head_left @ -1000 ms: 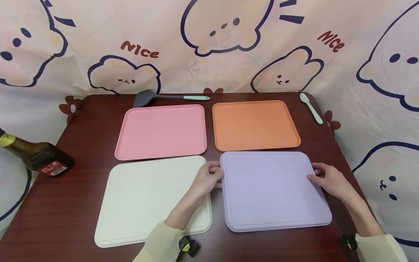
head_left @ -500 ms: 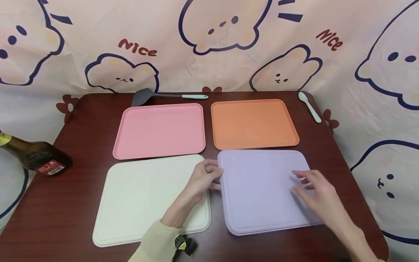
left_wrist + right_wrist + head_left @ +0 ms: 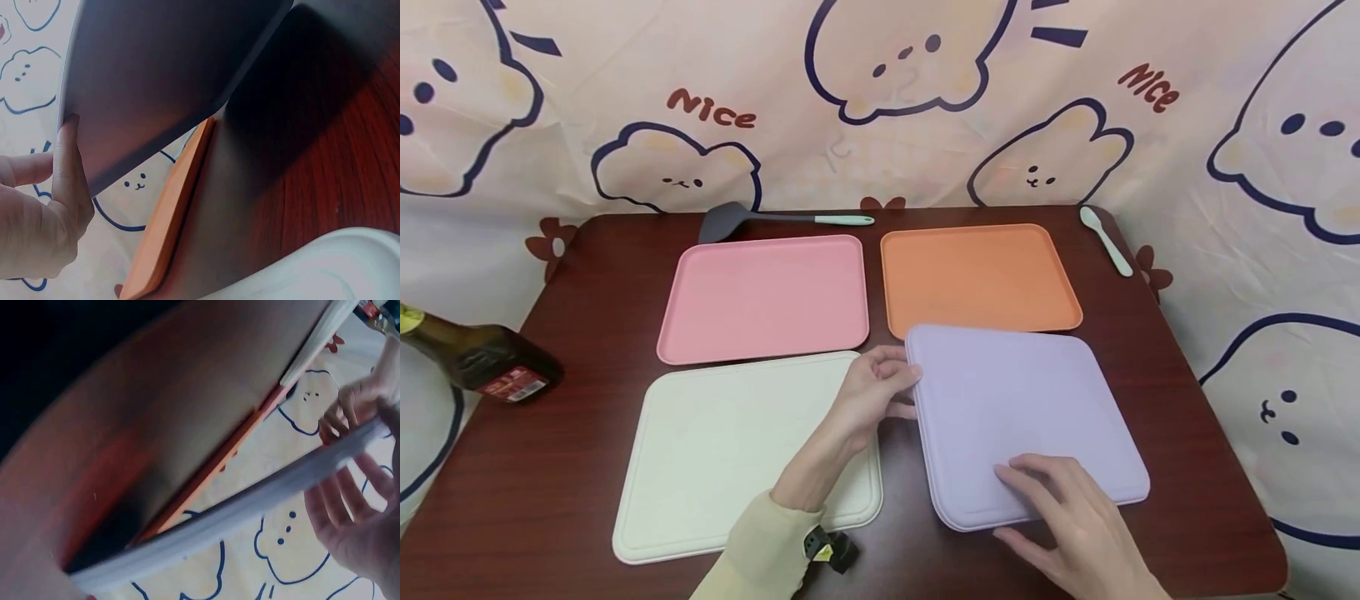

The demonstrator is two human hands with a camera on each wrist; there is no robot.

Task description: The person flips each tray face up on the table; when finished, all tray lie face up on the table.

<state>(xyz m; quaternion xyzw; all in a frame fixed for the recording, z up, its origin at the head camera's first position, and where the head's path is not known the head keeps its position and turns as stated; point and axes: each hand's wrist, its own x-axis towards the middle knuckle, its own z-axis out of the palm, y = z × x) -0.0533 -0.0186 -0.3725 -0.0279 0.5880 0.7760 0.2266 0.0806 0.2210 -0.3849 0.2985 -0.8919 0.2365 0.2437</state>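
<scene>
A purple rectangular board [image 3: 1015,400] with rounded corners and a line along its border is tilted, its left side raised. My left hand [image 3: 868,396] pinches that left edge, thumb on top and fingers behind. In the left wrist view its shaded underside [image 3: 150,81] shows above the table. My right hand [image 3: 1075,525] is at the front edge, fingers spread loosely over the top and thumb just in front of the rim. In the right wrist view its fingers [image 3: 356,506] lie alongside the board's edge. A matching white board [image 3: 745,458] lies flat on the left, under my left forearm.
Behind lie a pink tray [image 3: 767,300] and an orange tray [image 3: 981,279]. A dark spatula [image 3: 722,222] with a mint handle is along the back edge. A pale spoon [image 3: 1105,242] lies back right. A dark bottle [image 3: 505,362] is at the left edge of the table [image 3: 535,492].
My right hand has let go of the board's right edge and moved left and toward the front edge. My left hand has kept its grip and raised the left side.
</scene>
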